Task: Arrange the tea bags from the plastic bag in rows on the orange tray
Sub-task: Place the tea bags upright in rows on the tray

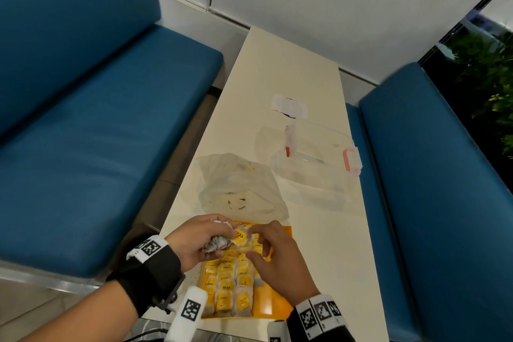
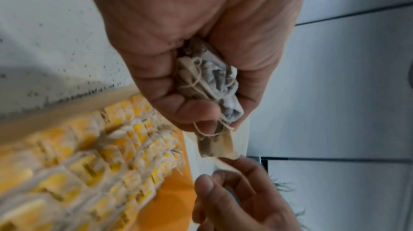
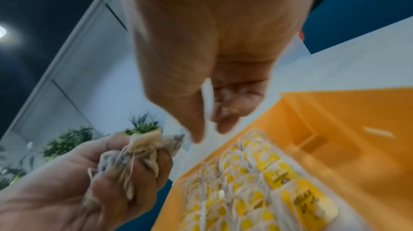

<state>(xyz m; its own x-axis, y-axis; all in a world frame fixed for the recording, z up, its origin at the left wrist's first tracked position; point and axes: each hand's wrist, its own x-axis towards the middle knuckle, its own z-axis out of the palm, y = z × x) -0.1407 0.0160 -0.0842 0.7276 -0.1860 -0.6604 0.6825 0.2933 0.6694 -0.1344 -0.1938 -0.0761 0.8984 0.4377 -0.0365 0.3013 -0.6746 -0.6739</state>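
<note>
My left hand (image 1: 194, 241) grips a crumpled bunch of tea bags (image 1: 215, 243) with tangled strings (image 2: 208, 83) over the tray's far left corner. One yellow-tagged tea bag (image 1: 240, 236) sticks out of the bunch toward my right hand (image 1: 273, 254), whose thumb and forefinger pinch its edge (image 2: 226, 163). Below both hands lies the orange tray (image 1: 279, 297), its left part filled with rows of yellow-tagged tea bags (image 1: 230, 283). The plastic bag (image 1: 238, 189) lies crumpled just beyond the tray with a few items left inside.
A clear plastic box (image 1: 319, 158) with pink latches stands on the cream table (image 1: 277, 64) to the far right of the bag. A white wrapper (image 1: 288, 107) lies further back. Blue benches (image 1: 83, 119) flank the narrow table on both sides.
</note>
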